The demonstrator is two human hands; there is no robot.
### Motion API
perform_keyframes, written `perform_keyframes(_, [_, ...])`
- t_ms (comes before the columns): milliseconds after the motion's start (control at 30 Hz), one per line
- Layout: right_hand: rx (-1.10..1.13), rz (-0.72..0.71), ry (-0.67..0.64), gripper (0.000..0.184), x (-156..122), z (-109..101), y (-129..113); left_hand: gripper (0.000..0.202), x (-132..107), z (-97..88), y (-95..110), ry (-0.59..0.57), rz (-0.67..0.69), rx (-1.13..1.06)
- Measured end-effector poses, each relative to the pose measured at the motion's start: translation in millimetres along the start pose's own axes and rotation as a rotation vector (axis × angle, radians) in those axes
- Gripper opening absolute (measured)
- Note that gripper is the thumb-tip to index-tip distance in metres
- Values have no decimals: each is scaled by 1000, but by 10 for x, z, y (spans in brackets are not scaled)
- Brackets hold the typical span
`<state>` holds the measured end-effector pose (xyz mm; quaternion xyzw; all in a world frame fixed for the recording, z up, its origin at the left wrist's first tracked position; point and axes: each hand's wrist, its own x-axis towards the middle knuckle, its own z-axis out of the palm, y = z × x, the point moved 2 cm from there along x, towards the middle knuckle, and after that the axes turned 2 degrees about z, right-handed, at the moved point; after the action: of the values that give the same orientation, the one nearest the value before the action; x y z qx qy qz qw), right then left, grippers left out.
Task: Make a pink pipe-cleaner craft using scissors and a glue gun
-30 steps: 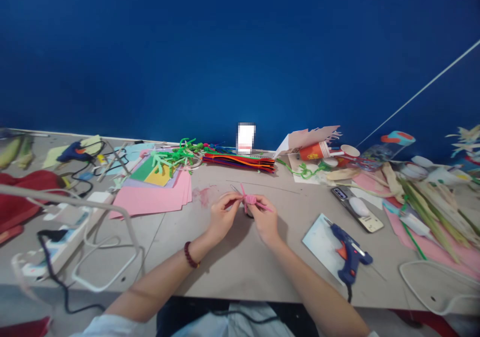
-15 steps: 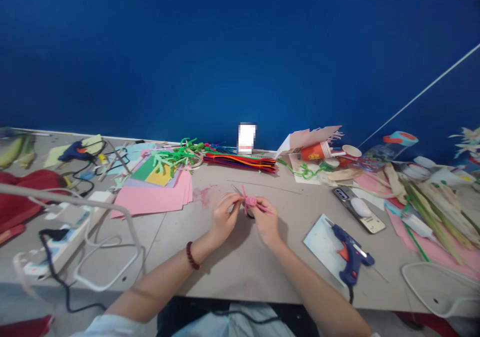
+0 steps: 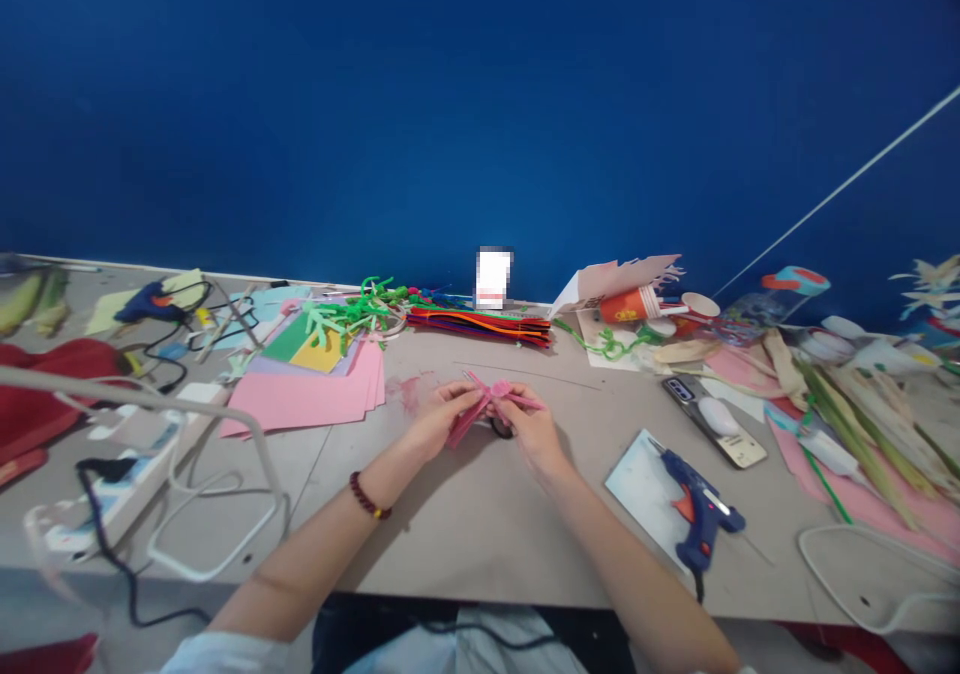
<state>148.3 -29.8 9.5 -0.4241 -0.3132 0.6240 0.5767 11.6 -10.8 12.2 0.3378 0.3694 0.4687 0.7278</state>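
Pink pipe cleaners [image 3: 498, 390], twisted into a small bundle at the middle, are held between both hands over the table. My left hand [image 3: 444, 416] pinches the left side, where pink lengths slant down and to the left past the fingers. My right hand [image 3: 531, 424] is closed on the right side, and one pink end sticks out beyond the fingers. A dark loop [image 3: 501, 428], perhaps a scissors handle, lies on the table below the hands, partly hidden. Behind the hands lies a bundle of red, orange and dark pipe cleaners [image 3: 480, 326].
Right of my hands, a blue glue gun [image 3: 701, 509] rests by a light-blue sheet [image 3: 637, 479], with a phone [image 3: 697, 414] beyond it. Pink paper [image 3: 300, 399] and green pipe cleaners [image 3: 360, 309] are at the left. A white power strip [image 3: 127, 474] with cables stands far left.
My left hand has turned and moved slightly left and lower. The pink lengths on that side now slant down-left, and the bundle sits a little higher.
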Motion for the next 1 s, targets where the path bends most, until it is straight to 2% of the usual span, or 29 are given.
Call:
perform_keyframes(167, [2,-23,-1,30,-27,33,-21,26,-16,-2,-17,-78,-72,23])
perform_keyframes(500, [31,31,-19,28,-18,33,-19,20,-30,23,-12,-56,-108,-48])
perform_keyframes(1000, [68,82,-12,32,-12,37,-32,26,-55,68,26,-72,-73,-12])
